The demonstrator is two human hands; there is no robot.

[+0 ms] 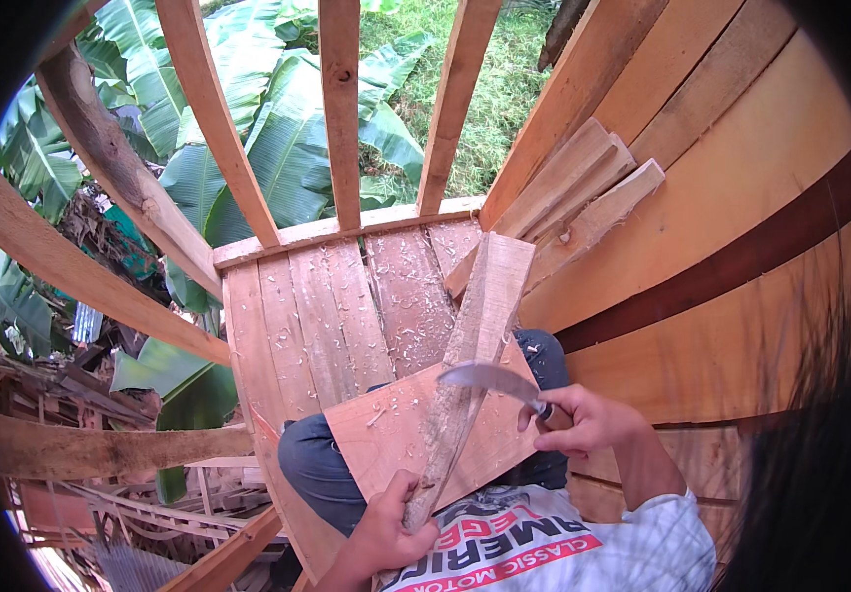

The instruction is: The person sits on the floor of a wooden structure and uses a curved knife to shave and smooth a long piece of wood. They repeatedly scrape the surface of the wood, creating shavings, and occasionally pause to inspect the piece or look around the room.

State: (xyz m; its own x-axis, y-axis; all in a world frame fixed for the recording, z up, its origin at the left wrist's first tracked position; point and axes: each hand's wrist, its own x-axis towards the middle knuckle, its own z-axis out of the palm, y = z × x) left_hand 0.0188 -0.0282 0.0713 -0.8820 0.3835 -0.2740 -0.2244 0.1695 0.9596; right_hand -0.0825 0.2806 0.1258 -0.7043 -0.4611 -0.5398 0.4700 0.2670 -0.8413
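Low in the middle, my left hand (391,523) is closed round the near end of a long, rough-sided wooden stick (478,335). The stick slants up and away to the right, over a flat wooden board (376,444) lying across my lap. My right hand (588,421) grips the dark handle of a knife (491,378) with a broad, curved blade. That blade reaches left over the middle of the stick; whether its edge touches the wood I cannot tell. Small pale shavings lie on the board.
Wood shavings are scattered over the plank floor (336,306) ahead. Several cut wood pieces (593,212) lean against the plank wall (731,266) on the right. Wooden railing bars (339,118) stand in front and to the left, with banana leaves (287,163) beyond them.
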